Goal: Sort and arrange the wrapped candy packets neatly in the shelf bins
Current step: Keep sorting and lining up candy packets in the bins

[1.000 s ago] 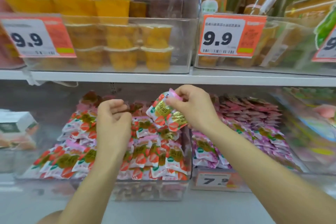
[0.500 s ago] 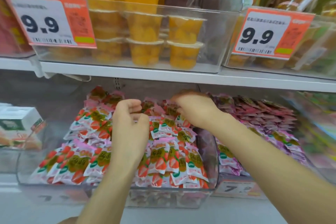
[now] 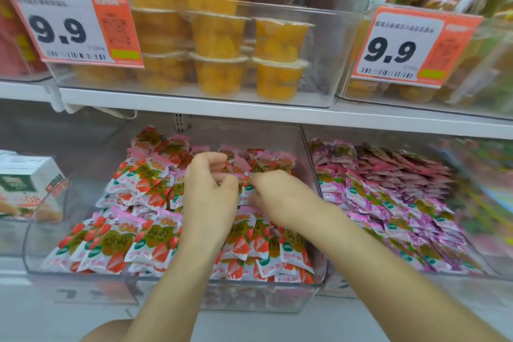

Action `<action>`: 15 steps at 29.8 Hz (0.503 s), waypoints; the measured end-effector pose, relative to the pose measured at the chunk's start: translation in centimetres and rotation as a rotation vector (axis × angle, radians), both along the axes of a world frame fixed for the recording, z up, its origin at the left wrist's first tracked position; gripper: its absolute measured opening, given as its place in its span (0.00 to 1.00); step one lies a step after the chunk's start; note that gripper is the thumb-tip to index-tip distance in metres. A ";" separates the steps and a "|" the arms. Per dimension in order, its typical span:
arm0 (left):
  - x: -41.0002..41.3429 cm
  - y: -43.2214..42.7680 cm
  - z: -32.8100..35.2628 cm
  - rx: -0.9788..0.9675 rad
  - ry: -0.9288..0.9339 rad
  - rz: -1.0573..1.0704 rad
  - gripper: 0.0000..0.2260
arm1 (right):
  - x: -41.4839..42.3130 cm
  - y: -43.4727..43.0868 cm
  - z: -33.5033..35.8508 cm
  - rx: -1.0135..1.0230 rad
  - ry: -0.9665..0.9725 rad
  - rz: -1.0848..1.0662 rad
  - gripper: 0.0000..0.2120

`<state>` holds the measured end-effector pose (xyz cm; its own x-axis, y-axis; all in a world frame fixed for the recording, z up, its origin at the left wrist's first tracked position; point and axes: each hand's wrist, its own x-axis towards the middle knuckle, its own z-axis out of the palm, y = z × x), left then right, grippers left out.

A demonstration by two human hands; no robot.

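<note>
Strawberry candy packets (image 3: pixel 155 241) are being tidied in a clear shelf bin (image 3: pixel 172 293) on the lower shelf, where the front rows are lying in overlapping lines against the bin's front wall. Above the middle of the pile, the left hand (image 3: pixel 209 189) is being held curled, its fingers bent inward toward the thumb; whether anything is being pinched there cannot be told. Just beside it, almost touching, the right hand (image 3: pixel 280 197) is being lowered onto the packets with its fingertips drawn together, seemingly nipping the edge of a packet, though the blur is hiding the contact. The step in hand is judged to be the seating of a packet into the middle row; it is best being done by laying the packet flat, label up, overlapped like its neighbours, without the tidy front rows being disturbed. To the right, pink candy packets (image 3: pixel 394 203) are being kept in a neighbouring bin (image 3: pixel 312 164), so no mixing across the divider is advised. Farther up, fruit cups (image 3: pixel 219 36) and price tags (image 3: pixel 75 22) are being displayed on the upper shelf (image 3: pixel 194 104).
</note>
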<state>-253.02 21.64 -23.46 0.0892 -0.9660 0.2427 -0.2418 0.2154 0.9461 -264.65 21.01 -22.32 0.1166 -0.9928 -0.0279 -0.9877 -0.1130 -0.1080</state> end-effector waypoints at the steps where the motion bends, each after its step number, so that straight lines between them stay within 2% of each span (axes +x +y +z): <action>1: 0.0 0.0 0.0 0.002 -0.003 0.001 0.13 | 0.3 -0.1 -0.5 -0.012 -0.002 -0.029 0.03; 4: 0.0 -0.1 -0.2 -0.001 -0.012 0.004 0.13 | 0.7 -0.4 -1.5 -0.110 -0.056 -0.119 0.09; 7: 0.1 -0.1 -0.1 0.001 -0.003 0.011 0.13 | 0.9 -0.4 -1.9 -0.113 -0.141 -0.186 0.13; 12: 0.1 -0.2 -0.1 0.004 0.007 0.024 0.13 | 1.2 -1.2 -2.2 -0.150 -0.160 -0.234 0.05; 15: 0.1 -0.2 -0.1 0.009 0.013 0.027 0.13 | 1.1 -1.2 -2.1 -0.108 -0.225 -0.244 0.16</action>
<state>-252.92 21.41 -23.58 0.1185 -0.9653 0.2327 -0.2353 0.2004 0.9510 -263.50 19.83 -24.40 -0.1337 -0.9879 0.0785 -0.9397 0.1012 -0.3267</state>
